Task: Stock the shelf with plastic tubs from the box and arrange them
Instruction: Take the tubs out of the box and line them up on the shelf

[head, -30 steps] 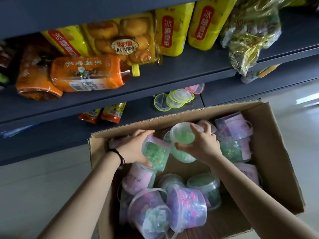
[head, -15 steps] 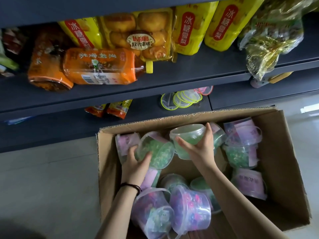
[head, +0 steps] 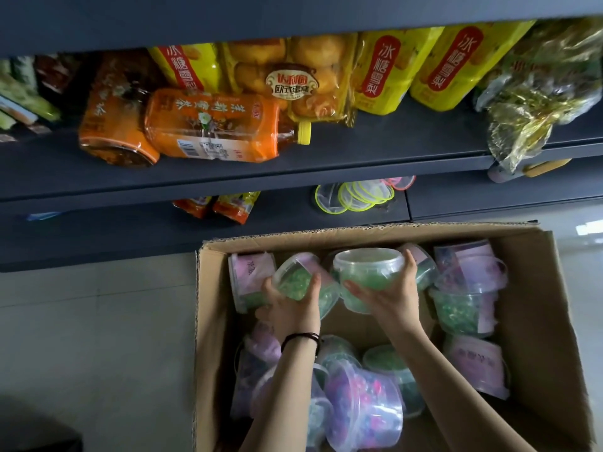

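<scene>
Inside the cardboard box [head: 359,234], near its far wall, the left hand [head: 290,308] is curled around a tilted green tub [head: 293,277]. The right hand [head: 391,298] grips an upright green tub [head: 367,272], lid uppermost. The lower shelf [head: 130,230] lies straight ahead, beyond that wall. The right hand's tub appears ready to place, while the left hand's likely needs righting first.

The box [head: 359,234] runs off the bottom edge, and the pink labels [head: 476,363] inside blur beyond reading.
</scene>
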